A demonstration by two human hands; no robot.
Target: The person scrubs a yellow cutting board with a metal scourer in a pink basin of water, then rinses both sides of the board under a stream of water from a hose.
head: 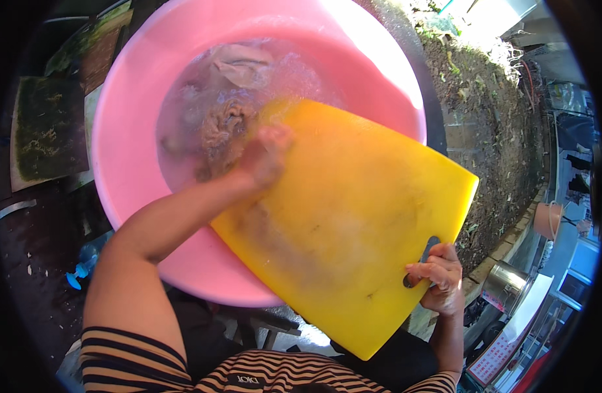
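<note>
A yellow plastic cutting board [345, 216] leans across the near right rim of a large pink basin [129, 162], its far end down at the water. My right hand [438, 277] grips it through the handle slot. My left hand [269, 152], blurred, lies at the board's left side near its lower end; whether its fingers hold anything is unclear. Just left of that hand, a brown wrinkled cloth-like piece [227, 127] sits in the soapy water. Farther back in the basin floats a pale, folded piece [244, 64], its material uncertain.
A clear bottle with a blue pump top [77, 275] stands left of the basin. Mossy slabs [50, 132] lie at the far left. Bare soil [487, 127] edged with bricks runs along the right, beyond which are a pink bucket [548, 221] and a metal pot [506, 285].
</note>
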